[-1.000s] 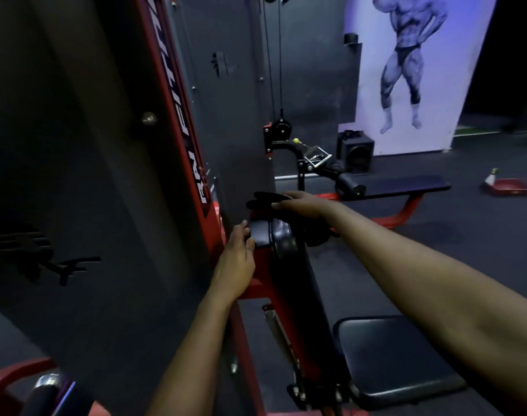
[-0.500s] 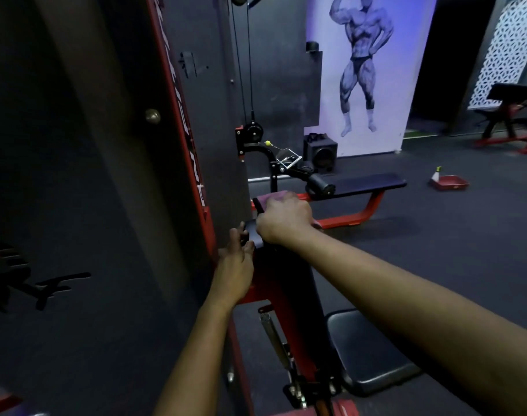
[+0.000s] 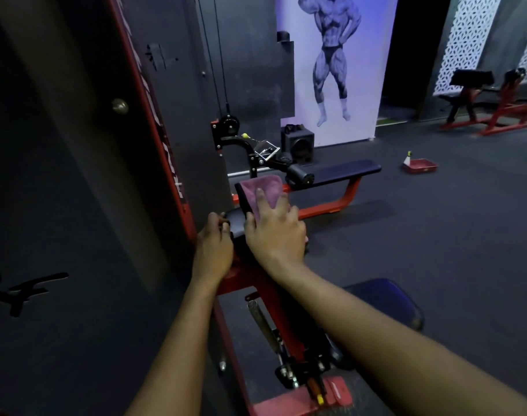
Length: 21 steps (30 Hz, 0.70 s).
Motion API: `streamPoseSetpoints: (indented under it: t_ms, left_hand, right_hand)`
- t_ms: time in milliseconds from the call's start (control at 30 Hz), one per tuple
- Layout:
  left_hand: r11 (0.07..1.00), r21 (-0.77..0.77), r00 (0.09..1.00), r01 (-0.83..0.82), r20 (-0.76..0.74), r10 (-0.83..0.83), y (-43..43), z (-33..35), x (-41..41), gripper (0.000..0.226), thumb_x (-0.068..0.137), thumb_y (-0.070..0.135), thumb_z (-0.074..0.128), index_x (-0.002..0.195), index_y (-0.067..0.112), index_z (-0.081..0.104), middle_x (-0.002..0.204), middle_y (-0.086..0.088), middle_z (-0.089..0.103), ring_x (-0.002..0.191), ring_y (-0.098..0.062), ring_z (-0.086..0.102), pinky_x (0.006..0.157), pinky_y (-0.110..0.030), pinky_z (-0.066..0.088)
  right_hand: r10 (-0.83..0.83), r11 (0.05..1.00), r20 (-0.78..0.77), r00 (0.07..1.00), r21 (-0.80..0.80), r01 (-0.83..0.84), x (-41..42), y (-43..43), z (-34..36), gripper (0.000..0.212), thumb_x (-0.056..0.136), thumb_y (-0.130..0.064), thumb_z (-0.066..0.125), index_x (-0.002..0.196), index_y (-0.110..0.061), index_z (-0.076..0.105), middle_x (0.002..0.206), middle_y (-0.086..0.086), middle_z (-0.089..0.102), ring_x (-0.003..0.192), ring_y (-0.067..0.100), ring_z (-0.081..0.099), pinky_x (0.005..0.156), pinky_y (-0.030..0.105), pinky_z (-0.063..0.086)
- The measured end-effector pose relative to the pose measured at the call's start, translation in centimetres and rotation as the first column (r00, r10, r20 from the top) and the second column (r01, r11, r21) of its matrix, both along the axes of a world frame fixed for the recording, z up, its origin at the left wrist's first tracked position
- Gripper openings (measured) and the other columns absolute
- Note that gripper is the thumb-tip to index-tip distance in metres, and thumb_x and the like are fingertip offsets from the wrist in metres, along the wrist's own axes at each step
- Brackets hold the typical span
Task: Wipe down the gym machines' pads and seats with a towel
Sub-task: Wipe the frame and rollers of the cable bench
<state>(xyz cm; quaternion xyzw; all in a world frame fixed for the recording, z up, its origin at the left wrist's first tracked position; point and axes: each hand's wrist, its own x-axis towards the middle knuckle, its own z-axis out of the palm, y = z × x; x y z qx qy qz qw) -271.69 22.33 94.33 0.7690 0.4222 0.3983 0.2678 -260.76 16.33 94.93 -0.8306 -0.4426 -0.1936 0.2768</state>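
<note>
Right hand [image 3: 275,232] presses pink cloth towel [image 3: 263,187] flat on black soft pad [image 3: 236,222]; curled left hand [image 3: 213,250] grips its left edge, probably steadying it.

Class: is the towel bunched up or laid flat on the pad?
Laid flat: the pink towel lies over the pad beneath the right hand's straight fingers.

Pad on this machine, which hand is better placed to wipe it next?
Right: the right hand lies on the pink towel atop the pad; the left hand only holds the pad's edge.
</note>
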Motion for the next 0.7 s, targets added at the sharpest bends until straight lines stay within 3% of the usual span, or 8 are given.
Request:
streamPoseSetpoints:
  t_ms: [100, 233, 333, 433, 533, 600, 633, 700]
  left_hand:
    - [0.998, 0.064, 1.0, -0.016, -0.01, 0.017, 1.0, 1.4, 0.9, 0.013, 0.104, 0.012, 0.044, 0.104, 0.008, 0.056, 0.095, -0.007, 0.06, 0.087, -0.022, 0.059, 0.067, -0.029, 0.047]
    - [0.992, -0.029, 0.978, 0.125, -0.164, -0.128, 2.9, 2.7, 2.6, 0.025, 0.104, 0.014, 0.045, 0.12, 0.012, 0.064, 0.117, -0.016, 0.065, 0.105, -0.028, 0.061, 0.089, -0.038, 0.051]
    - [0.987, -0.029, 0.928, 0.161, -0.335, -0.161, 3.8, 2.5, 3.2, 0.034, 0.104, 0.013, 0.047, 0.134, 0.012, 0.061, 0.135, -0.017, 0.062, 0.126, -0.031, 0.056, 0.102, -0.031, 0.042]
    - [0.986, -0.046, 0.931, 0.162, -0.325, -0.169, 3.6, 2.4, 3.0, 0.037, 0.105, 0.013, 0.046, 0.14, 0.01, 0.057, 0.144, -0.012, 0.056, 0.136, -0.025, 0.049, 0.11, -0.025, 0.034]
    - [0.987, -0.065, 0.933, 0.145, -0.325, -0.158, 3.5, 2.6, 3.1, 0.037, 0.105, 0.013, 0.046, 0.14, 0.011, 0.057, 0.144, -0.012, 0.057, 0.133, -0.026, 0.052, 0.107, -0.024, 0.037]
    - [0.989, -0.081, 0.927, 0.12, -0.348, -0.141, 3.7, 3.0, 3.1, 0.035, 0.105, 0.015, 0.047, 0.137, 0.014, 0.059, 0.135, -0.016, 0.062, 0.117, -0.031, 0.062, 0.091, -0.03, 0.048]
    - [0.99, -0.085, 0.918, 0.113, -0.372, -0.136, 3.7, 3.1, 3.1, 0.032, 0.105, 0.017, 0.047, 0.134, 0.016, 0.06, 0.129, -0.017, 0.065, 0.107, -0.031, 0.065, 0.081, -0.029, 0.049]
    - [0.993, -0.055, 0.893, 0.107, -0.434, -0.12, 3.7, 3.5, 3.2, 0.026, 0.104, 0.019, 0.046, 0.124, 0.017, 0.063, 0.12, -0.017, 0.067, 0.101, -0.031, 0.064, 0.075, -0.029, 0.045]
  right_hand:
    - [0.023, 0.986, -0.02, 1.0, 0.163, -0.02, -0.1, -1.8, -3.5, 0.063, 0.1, -0.054, 0.043, 0.157, -0.032, 0.031, 0.145, 0.021, 0.042, 0.103, 0.036, 0.054, 0.075, 0.046, 0.054]
    - [0.181, 0.925, -0.112, 0.977, 0.356, -0.131, -0.2, -3.9, -8.3, 0.064, 0.102, -0.053, 0.044, 0.158, -0.029, 0.025, 0.148, 0.024, 0.037, 0.108, 0.042, 0.054, 0.08, 0.05, 0.054]
    - [0.3, 0.876, -0.207, 0.931, 0.445, -0.184, 0.0, -5.5, -12.0, 0.068, 0.101, -0.052, 0.047, 0.159, -0.039, 0.014, 0.153, 0.021, 0.031, 0.119, 0.045, 0.052, 0.084, 0.055, 0.054]
    - [0.348, 0.835, -0.326, 0.879, 0.534, -0.132, -0.2, -6.2, -12.6, 0.071, 0.099, -0.057, 0.05, 0.154, -0.057, 0.005, 0.155, 0.012, 0.029, 0.125, 0.041, 0.051, 0.086, 0.056, 0.054]
    - [0.352, 0.811, -0.303, 0.886, 0.572, -0.126, -0.3, -5.3, -9.1, 0.075, 0.099, -0.05, 0.058, 0.154, -0.059, 0.008, 0.16, 0.008, 0.025, 0.133, 0.037, 0.046, 0.09, 0.057, 0.053]
    - [0.312, 0.821, -0.226, 0.923, 0.553, -0.142, -0.5, -4.5, -6.4, 0.073, 0.1, -0.051, 0.058, 0.156, -0.055, 0.011, 0.166, 0.008, 0.019, 0.14, 0.034, 0.039, 0.099, 0.052, 0.049]
    - [0.279, 0.839, -0.209, 0.937, 0.528, -0.132, -0.5, -4.1, -5.6, 0.071, 0.101, -0.054, 0.055, 0.158, -0.052, 0.012, 0.168, 0.007, 0.015, 0.142, 0.033, 0.036, 0.101, 0.049, 0.045]
    - [0.23, 0.866, -0.231, 0.945, 0.491, -0.091, -0.8, -3.7, -5.4, 0.067, 0.102, -0.055, 0.052, 0.159, -0.05, 0.016, 0.169, 0.006, 0.011, 0.142, 0.031, 0.035, 0.101, 0.047, 0.043]
